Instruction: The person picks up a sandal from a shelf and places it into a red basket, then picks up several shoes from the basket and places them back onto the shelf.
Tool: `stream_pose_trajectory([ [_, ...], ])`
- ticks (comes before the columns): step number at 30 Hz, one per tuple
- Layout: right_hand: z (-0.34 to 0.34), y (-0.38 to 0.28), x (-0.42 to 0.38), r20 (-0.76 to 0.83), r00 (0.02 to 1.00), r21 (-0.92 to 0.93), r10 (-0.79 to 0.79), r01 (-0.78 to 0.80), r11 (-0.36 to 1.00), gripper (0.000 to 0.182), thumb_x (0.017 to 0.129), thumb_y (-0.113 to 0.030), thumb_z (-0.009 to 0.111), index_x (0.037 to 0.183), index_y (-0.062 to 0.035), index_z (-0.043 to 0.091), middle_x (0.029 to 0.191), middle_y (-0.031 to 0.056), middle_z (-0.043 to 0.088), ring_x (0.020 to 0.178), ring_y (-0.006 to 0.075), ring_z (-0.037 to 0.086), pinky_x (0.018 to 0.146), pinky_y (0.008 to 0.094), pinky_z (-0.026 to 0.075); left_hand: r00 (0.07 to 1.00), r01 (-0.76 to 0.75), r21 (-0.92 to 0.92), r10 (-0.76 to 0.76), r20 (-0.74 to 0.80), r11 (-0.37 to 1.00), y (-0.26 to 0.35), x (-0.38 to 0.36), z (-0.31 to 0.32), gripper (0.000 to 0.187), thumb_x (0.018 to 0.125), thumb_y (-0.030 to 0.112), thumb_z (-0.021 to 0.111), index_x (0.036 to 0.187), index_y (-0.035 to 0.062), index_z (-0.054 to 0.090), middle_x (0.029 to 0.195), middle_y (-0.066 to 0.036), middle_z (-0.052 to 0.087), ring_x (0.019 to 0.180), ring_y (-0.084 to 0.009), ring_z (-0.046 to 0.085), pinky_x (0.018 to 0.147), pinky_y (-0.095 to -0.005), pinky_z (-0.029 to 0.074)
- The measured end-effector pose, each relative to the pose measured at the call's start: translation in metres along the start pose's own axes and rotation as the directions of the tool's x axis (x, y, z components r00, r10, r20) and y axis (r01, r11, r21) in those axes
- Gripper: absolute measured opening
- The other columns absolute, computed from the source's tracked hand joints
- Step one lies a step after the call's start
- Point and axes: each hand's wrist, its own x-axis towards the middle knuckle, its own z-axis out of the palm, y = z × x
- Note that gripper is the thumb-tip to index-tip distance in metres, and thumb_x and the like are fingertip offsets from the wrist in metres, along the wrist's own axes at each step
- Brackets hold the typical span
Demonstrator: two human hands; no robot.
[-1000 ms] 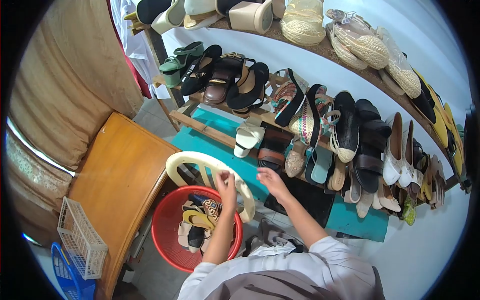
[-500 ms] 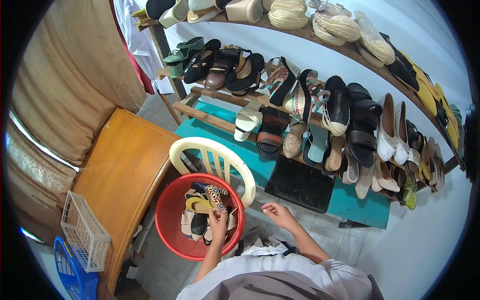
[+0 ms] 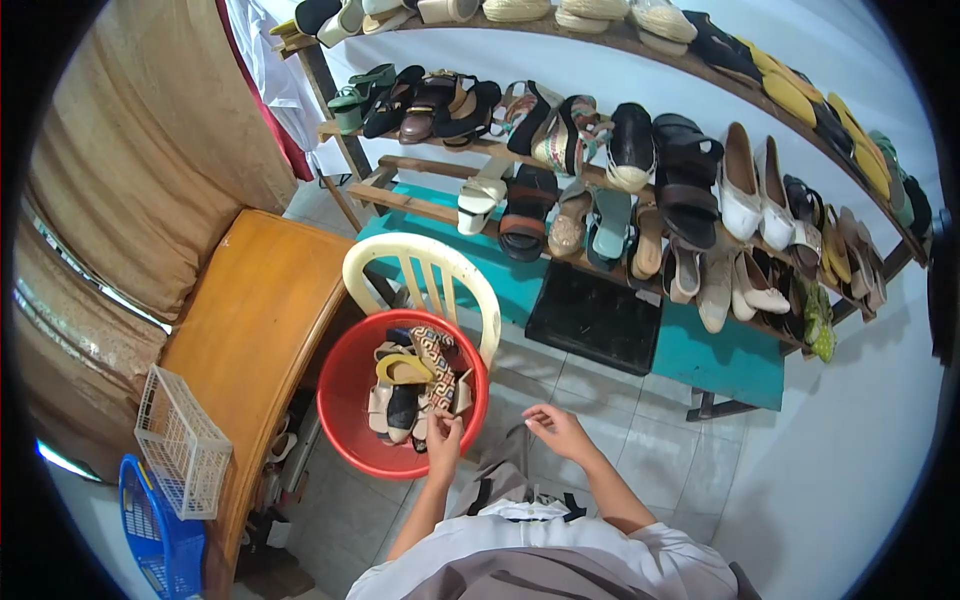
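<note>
My left hand is over the front right part of a red plastic basket, its fingers loosely bent and its thumb apart, with nothing visible in it. Close to its fingertips, in this view, is a shoe with a zigzag pattern. Beside that shoe in the basket are a yellow-edged shoe, a black shoe with a pale toe and several beige ones. My right hand hangs in the air to the right of the basket, fingers slightly curled and apart, holding nothing.
A cream plastic chair stands right behind the basket. Wooden racks full of sandals and shoes stretch across the back above a teal bench. On the left are a wooden desk, a white crate and a blue basket.
The view has shifted, so the basket, chair and lower racks sit higher in the picture. Both my hands keep nearly the same pose, and more of my legs and the floor shows.
</note>
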Motion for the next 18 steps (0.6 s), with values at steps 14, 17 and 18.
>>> stream_pose_trajectory([
  [14, 0.060, -0.006, -0.076, 0.029, 0.997, 0.032, 0.066, -0.067, 0.997, 0.018, 0.082, -0.017, 0.057, 0.095, -0.0047, 0.058, 0.083, 0.0069, 0.063, 0.075, 0.0149, 0.060, 0.070, 0.0275, 0.047, 0.999, 0.028, 0.039, -0.030, 0.044, 0.999, -0.014, -0.084, -0.068, 0.009, 0.085, 0.009, 0.053, 0.083, 0.0081, 0.044, 0.067, 0.003, 0.044, 0.059, -0.0050, 0.044, 0.053, -0.0187, 0.037],
  [17, 0.068, -0.008, -0.070, 0.001, 0.999, 0.021, 0.037, -0.037, 0.999, 0.018, 0.082, -0.017, 0.056, 0.095, -0.0047, 0.058, 0.083, 0.0073, 0.063, 0.074, 0.0154, 0.060, 0.070, 0.0279, 0.047, 0.999, 0.032, 0.014, -0.032, 0.034, 0.999, -0.010, -0.079, -0.077, 0.009, 0.085, 0.009, 0.054, 0.083, 0.0073, 0.045, 0.065, 0.004, 0.044, 0.059, -0.0041, 0.044, 0.053, -0.0180, 0.036],
  [18, 0.072, -0.007, -0.067, -0.002, 0.999, 0.017, 0.037, -0.037, 0.999, 0.018, 0.082, -0.017, 0.057, 0.095, -0.0047, 0.058, 0.083, 0.0073, 0.063, 0.074, 0.0153, 0.060, 0.070, 0.0279, 0.047, 0.999, 0.036, 0.000, -0.036, 0.027, 0.999, -0.010, -0.078, -0.080, 0.009, 0.085, 0.008, 0.054, 0.083, 0.0070, 0.045, 0.064, 0.005, 0.043, 0.058, -0.0038, 0.043, 0.053, -0.0175, 0.035],
])
